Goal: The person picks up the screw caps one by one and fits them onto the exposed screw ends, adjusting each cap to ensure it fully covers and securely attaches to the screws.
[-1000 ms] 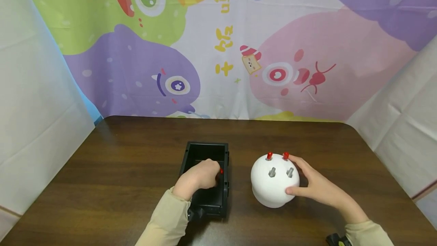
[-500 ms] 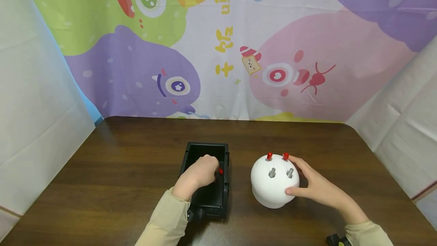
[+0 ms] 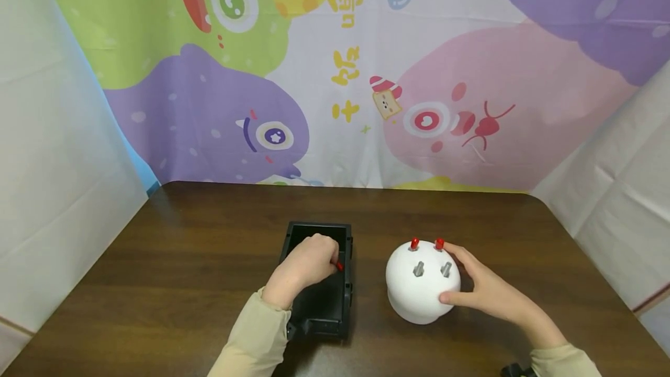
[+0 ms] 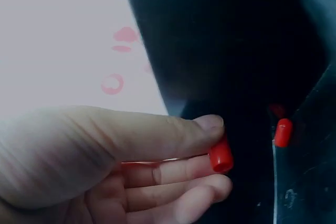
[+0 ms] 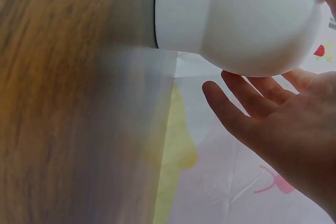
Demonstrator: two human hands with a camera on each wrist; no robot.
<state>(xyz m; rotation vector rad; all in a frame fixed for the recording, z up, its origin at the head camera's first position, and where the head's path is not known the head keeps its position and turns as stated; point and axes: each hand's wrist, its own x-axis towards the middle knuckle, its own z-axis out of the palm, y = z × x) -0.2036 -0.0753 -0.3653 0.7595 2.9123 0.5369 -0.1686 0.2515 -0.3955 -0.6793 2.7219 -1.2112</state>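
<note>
head view: the left hand [image 3: 306,258] reaches into a black, rectangular, open-topped bin [image 3: 348,301] on a brown wood-grain table [image 3: 199,272]; its fingertips are largely hidden from this angle. to the right of the bin, apart from it, a smooth white round-topped body [image 3: 419,298] stands upright. its top carries two short red caps [image 3: 414,244] along the far side and two bare grey metal studs [image 3: 419,269] nearer the front. the right hand [image 3: 487,287] is at the body's right flank, thumb on the near side. a printed cartoon cloth [image 3: 209,121] hangs behind the table.

left wrist view: the left grip pinches a glossy red cylindrical cap [image 4: 221,158] between thumb and fingers, one round end exposed. a loose second red cap [image 4: 283,132] lies in the bin, apart from the hand.

right wrist view: the right grip holds the white body, fingers spread along its curve; one fingertip shows apart from the surface. the body's narrower base rests on the table.
</note>
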